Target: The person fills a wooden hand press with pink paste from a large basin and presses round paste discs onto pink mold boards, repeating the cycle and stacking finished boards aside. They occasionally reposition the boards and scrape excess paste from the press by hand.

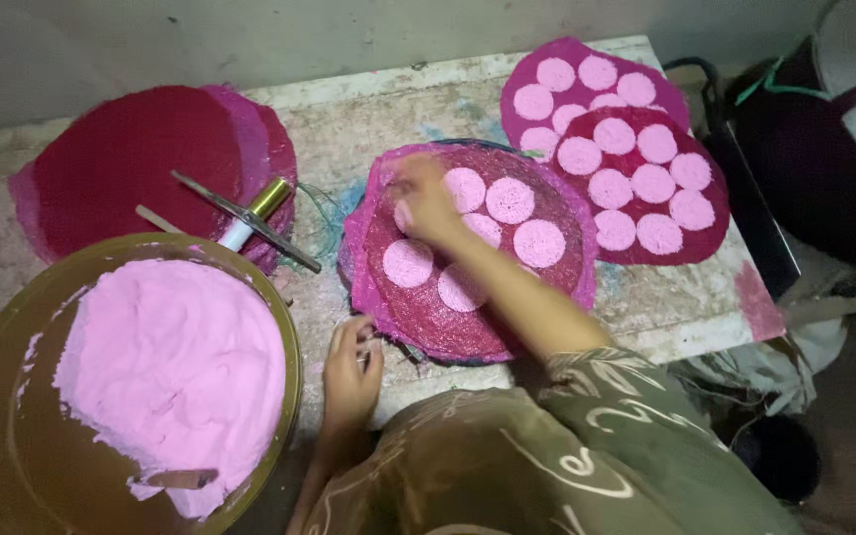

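Note:
A round magenta mesh mat point(428, 317) lies in front of me with several flat pink dough discs point(538, 243) on it. My right hand point(422, 201) reaches across the mat and presses a pink disc at its far left side, fingers closed on the dough. My left hand point(352, 367) rests at the mat's near left edge, fingers curled on the rim. A big brass-coloured bowl point(12, 446) at the lower left holds a mound of pink dough point(175, 372).
Two more mats filled with pink discs point(636, 183) lie overlapped at the far right. A stack of bare dark red mats point(121, 159) lies at the far left, with a metal press tool point(250, 218) on its edge. Dark pots point(824, 149) stand right of the table.

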